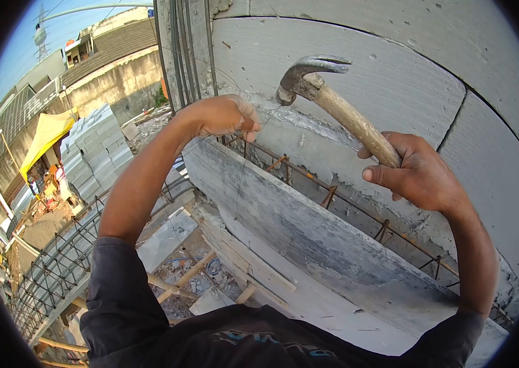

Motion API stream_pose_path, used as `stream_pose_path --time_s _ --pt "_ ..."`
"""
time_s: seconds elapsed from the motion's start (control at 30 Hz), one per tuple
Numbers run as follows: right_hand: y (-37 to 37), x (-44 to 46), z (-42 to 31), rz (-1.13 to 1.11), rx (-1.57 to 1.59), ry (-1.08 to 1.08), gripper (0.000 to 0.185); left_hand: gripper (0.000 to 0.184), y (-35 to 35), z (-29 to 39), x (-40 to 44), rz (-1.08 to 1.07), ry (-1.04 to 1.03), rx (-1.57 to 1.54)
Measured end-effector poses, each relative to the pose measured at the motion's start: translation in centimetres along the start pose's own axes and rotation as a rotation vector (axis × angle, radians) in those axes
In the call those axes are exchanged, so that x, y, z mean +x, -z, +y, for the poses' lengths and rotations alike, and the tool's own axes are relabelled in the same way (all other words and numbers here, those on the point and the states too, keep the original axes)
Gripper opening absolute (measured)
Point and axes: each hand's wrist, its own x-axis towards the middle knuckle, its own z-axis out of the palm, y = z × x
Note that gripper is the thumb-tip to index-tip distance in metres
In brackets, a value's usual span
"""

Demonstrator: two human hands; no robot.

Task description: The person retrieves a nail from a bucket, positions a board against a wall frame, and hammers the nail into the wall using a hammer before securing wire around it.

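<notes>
My right hand (411,170) is wrapped round the wooden handle of a claw hammer (348,116). The hammer's metal head points up and to the left, in front of the block wall. My left hand (230,116) is closed in a pinch on a thin wire (270,118), at the far end of a grey formwork board (308,224). One strand runs from the fingers toward the hammer head, and another hangs down the board's face. Behind the board, rusty reinforcing bars (308,175) with stirrups lie along the wall.
A wall of large grey blocks (333,55) rises on the right. Upright steel bars (189,55) stand beyond my left hand. A rebar cage (57,260) curves along the left. Timber and rubble (210,276) lie far below, with stacked blocks (95,147) and a yellow tarp (48,141) farther off.
</notes>
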Motion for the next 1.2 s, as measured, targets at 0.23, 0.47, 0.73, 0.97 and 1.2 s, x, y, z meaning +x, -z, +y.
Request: stream_pose_path --time_s 0.23,0.47,0.73,0.97,1.2 --pt "0.1 0.0 0.5 0.007 0.021 -0.015 0.043 0.027 -1.4 -0.7 -2.6 -0.047 0.135 -0.49" --pt "-0.3 0.9 -0.4 -0.01 0.011 0.031 0.041 0.023 -0.5 -0.7 -1.2 0.203 0.144 -0.533" --pt "-0.1 0.7 -0.1 -0.038 0.027 -0.023 0.041 0.033 0.9 -0.4 -1.4 0.26 0.151 -0.553" --pt "0.2 0.4 0.8 -0.007 0.024 -0.042 0.039 0.038 -0.2 -1.2 -1.5 0.26 -0.063 -0.85" --pt "0.2 0.5 1.1 0.016 -0.045 0.004 0.04 0.039 -4.4 -1.1 -3.3 0.412 -0.225 -0.589"
